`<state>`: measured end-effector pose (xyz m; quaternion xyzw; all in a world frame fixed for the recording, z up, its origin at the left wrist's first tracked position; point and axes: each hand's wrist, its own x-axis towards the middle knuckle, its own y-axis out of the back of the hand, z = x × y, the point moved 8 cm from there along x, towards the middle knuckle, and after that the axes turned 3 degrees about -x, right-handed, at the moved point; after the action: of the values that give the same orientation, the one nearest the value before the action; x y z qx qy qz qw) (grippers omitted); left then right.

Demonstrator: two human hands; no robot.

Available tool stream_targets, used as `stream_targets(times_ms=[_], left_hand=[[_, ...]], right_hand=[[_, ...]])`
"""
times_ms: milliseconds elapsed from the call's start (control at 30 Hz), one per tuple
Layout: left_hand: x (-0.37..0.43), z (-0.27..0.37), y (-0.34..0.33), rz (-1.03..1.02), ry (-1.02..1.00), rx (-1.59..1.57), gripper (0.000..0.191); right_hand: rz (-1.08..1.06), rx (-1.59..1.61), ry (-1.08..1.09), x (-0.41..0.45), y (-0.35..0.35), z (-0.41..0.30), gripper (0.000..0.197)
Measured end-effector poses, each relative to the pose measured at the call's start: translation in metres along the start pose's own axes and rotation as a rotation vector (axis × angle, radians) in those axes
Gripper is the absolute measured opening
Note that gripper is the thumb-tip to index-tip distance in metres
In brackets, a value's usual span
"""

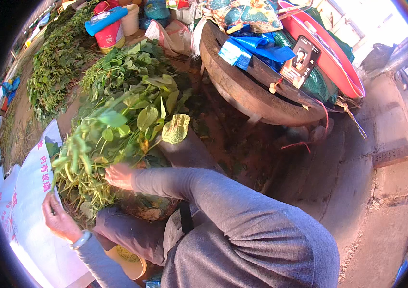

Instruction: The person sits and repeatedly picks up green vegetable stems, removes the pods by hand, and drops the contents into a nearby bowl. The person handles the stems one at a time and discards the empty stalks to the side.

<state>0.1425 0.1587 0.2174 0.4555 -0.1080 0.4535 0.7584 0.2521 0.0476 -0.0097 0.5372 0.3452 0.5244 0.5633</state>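
A heap of leafy bean plants (132,118) with clusters of green pods (77,162) lies across and before my lap. My right hand (120,176), slightly blurred, is curled around stems at the near side of the heap. Lower left, my left hand (59,217) has its thumb and fingers brought together at the end of a green pod (53,183), at the heap's left edge. A white sheet (41,223) with pink writing spreads beneath that hand. Below my leg stands a light-coloured bucket (137,266) with small yellow-green pieces inside.
More uprooted plants (59,61) lie in a row at upper left. A red bucket (108,37) topped by a blue roll stands behind the heap. On a brown curved-edged stand (261,100) rest blue plastic (258,50), a lit phone (300,61) and a red basin (333,61). Concrete paving runs along the right.
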Motion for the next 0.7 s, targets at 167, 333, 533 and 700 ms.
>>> stream_targets(times_ms=[167, 333, 533, 700], left_hand=[[0.043, -0.076, 0.039, 0.169, 0.115, 0.065, 0.026], [0.053, -0.085, 0.0, 0.026, -0.036, 0.091, 0.028], [-0.036, -0.183, -0.097, -0.455, 0.015, -0.042, 0.014], [-0.089, -0.232, -0.117, -0.609, 0.225, -0.206, 0.018]], right_hand=[[-0.012, 0.549, -0.112, -0.034, -0.001, 0.017, 0.014], [0.17, 0.404, -0.124, -0.075, 0.046, 0.048, 0.012], [0.233, 0.671, -0.135, -0.086, 0.096, 0.083, 0.015], [0.221, 0.711, -0.161, -0.126, 0.09, 0.111, 0.014]])
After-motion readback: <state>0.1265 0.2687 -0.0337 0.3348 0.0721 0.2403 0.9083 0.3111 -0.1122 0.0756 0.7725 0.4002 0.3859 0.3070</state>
